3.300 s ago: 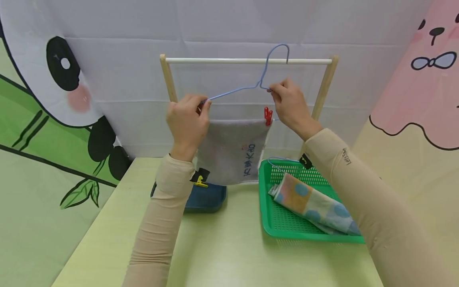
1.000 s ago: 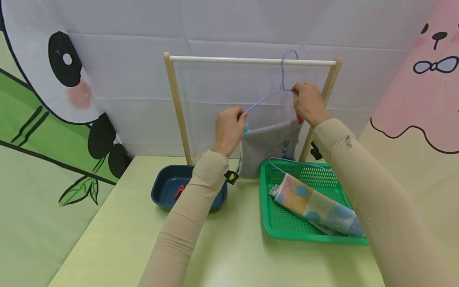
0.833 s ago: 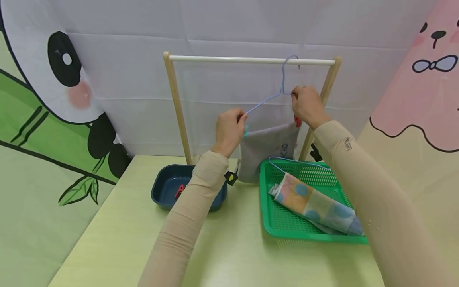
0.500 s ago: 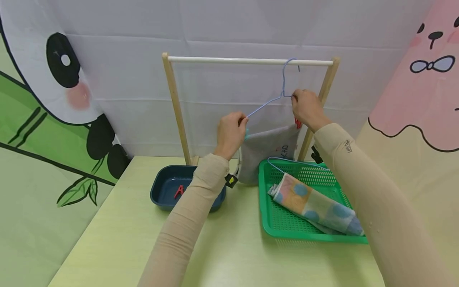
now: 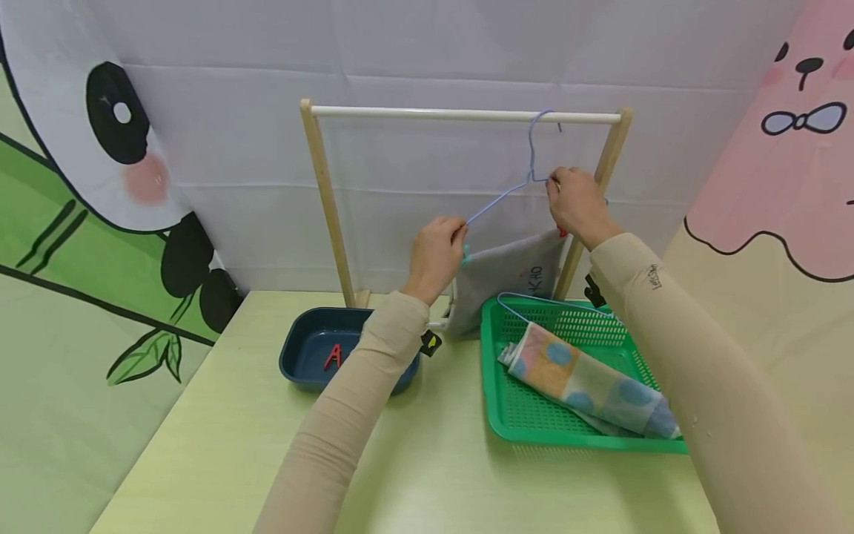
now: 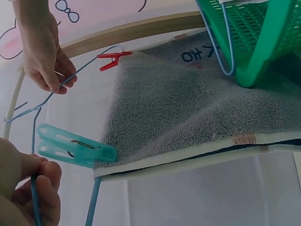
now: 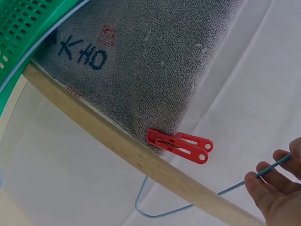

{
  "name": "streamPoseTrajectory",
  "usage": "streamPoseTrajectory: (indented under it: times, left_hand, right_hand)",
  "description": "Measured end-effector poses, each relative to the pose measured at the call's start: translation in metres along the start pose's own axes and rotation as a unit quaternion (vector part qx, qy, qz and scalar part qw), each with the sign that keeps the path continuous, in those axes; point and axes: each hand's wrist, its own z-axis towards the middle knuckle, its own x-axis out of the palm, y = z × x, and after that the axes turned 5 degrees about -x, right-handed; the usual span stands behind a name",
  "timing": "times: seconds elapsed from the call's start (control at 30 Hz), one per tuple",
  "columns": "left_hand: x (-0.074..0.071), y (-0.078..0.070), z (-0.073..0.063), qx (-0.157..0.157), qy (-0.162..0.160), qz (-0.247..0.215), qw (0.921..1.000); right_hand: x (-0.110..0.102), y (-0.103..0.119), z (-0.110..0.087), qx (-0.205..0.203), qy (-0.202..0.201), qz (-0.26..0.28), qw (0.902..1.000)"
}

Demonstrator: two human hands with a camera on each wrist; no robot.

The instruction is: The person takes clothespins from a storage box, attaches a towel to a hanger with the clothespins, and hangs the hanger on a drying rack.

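Observation:
A blue wire hanger (image 5: pixel 499 199) has its hook over the white rail (image 5: pixel 427 113) of a small wooden rack, near the right end. My left hand (image 5: pixel 435 256) pinches the hanger's left shoulder. On the other shoulder, close to the neck, my right hand (image 5: pixel 579 204) grips the wire between thumb and fingers. A grey towel (image 6: pixel 155 103) with dark lettering hangs from the hanger's lower bar. A teal clothespin (image 6: pixel 75 145) clips one corner of it, and a red clothespin (image 7: pixel 179 145) clips the other. The towel's lower part reaches behind the green basket.
The green basket (image 5: pixel 492 404) on the right holds a folded towel with coloured dots (image 5: pixel 587 378) and another blue hanger (image 5: pixel 514 305). At left, a dark blue tray (image 5: pixel 293 356) contains a red clothespin (image 5: pixel 333 357). The rack's right post (image 7: pixel 117 136) passes close to the towel.
Both hands have carried the hanger and towel rightward since the oldest frame. More recently the hook has come down onto the rail, and the hands have shifted slightly lower and right.

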Motion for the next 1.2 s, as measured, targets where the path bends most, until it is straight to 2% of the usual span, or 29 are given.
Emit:
streamPoseTrajectory:
  times: [0.4, 0.5, 0.67, 0.8, 1.03, 1.2]
  left_hand:
    - [-0.0001, -0.0087, 0.0011, -0.01, 0.008, 0.011, 0.9998]
    - [-0.0014, -0.0093, 0.0, -0.011, 0.008, 0.009, 0.9999]
    - [-0.0046, -0.0074, -0.003, -0.01, 0.014, -0.007, 0.9998]
    - [-0.0068, -0.0035, -0.005, -0.004, 0.023, -0.014, 0.9996]
    - [-0.0072, -0.0012, -0.0042, 0.011, 0.038, 0.004, 0.9992]
    - [-0.0072, 0.0007, -0.0034, 0.004, 0.045, -0.008, 0.999]
  right_hand:
    - [-0.0041, -0.0049, -0.0031, -0.009, -0.006, 0.01, 0.9999]
    - [-0.0053, -0.0038, -0.0039, -0.002, 0.007, 0.015, 0.9999]
    - [-0.0068, -0.0037, -0.0055, 0.005, 0.028, 0.023, 0.9993]
    - [-0.006, -0.0046, -0.0051, 0.003, 0.032, 0.022, 0.9992]
    - [-0.0047, -0.0066, -0.0033, 0.006, 0.029, 0.027, 0.9992]
    - [-0.0044, -0.0061, -0.0033, 0.01, 0.032, 0.027, 0.9991]
